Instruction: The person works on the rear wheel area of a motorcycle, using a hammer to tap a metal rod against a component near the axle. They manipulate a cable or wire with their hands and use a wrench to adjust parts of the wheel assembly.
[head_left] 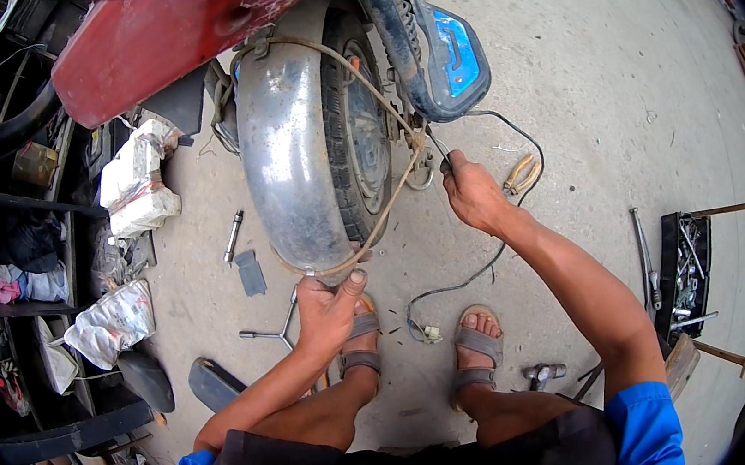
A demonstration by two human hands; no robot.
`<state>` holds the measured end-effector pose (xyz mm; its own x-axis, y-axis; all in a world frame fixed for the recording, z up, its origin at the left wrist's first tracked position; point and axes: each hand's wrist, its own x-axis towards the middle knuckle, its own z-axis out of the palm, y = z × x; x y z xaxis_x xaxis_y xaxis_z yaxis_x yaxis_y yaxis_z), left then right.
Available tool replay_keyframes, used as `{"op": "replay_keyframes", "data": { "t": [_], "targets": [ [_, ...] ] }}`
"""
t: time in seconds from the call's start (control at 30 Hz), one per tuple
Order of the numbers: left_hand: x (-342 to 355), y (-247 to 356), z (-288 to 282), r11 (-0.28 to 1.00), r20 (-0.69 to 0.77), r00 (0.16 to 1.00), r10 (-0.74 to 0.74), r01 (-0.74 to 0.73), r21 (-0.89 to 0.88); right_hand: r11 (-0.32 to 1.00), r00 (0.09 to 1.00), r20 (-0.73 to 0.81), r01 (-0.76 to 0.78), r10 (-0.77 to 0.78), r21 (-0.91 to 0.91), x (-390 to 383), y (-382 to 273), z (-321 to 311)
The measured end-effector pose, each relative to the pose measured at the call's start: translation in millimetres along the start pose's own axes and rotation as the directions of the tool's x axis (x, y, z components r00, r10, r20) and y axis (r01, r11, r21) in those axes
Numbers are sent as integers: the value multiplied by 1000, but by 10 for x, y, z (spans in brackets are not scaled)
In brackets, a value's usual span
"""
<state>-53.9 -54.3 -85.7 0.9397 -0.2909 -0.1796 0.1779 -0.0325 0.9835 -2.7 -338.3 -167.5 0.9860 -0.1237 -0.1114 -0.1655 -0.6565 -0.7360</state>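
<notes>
Head view: a wheel [367, 162] with a dull metal fender [285, 147] stands at the middle of the scene, on the far side of the person's feet, below a red body panel [173, 41]. A tan cord [418, 138] runs across the wheel and round the fender's near end. The left hand [323, 312] is at that near end, thumb raised beside the cord; its other fingers are partly hidden, so I cannot tell how firmly they grip. To the right, the right hand [475, 192] has its fingers wrapped around a slim tool [445, 158] pointing toward the wheel. Just beyond that hand lie yellow-handled pliers [523, 174]; farther right, a black toolbox [687, 262]. On the near left stands a dark shelf [0, 313], with a white bag [139, 181] beside it.
</notes>
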Motion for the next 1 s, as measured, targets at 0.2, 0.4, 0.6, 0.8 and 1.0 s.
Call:
{"op": "replay_keyframes", "data": {
  "t": [0.2, 0.4, 0.6, 0.8, 1.0],
  "targets": [
    [-8, 11, 25, 1000, -17, 1000, 6, -6, -8, 578, 859, 471, -493, 202, 651, 44, -390, -500],
    [-12, 26, 31, 1000, -25, 1000, -7, 7, 0, 444, 834, 438, -550, 336, 707, 33, -663, -685],
    [-4, 10, 22, 1000, -17, 1000, 7, -7, -8, 980, 998, 21, -55, 52, 189, -99, -204, -185],
    [-6, -9, 12, 1000, -12, 1000, 15, -15, 4, 998, 998, 29, 55, -55, -7, 26, 118, -16],
    [-4, -3, 11, 1000, -9, 1000, 10, -10, 21, 988, 997, 80, 0, -13, 156, 12, -183, -155]
  ]
}}
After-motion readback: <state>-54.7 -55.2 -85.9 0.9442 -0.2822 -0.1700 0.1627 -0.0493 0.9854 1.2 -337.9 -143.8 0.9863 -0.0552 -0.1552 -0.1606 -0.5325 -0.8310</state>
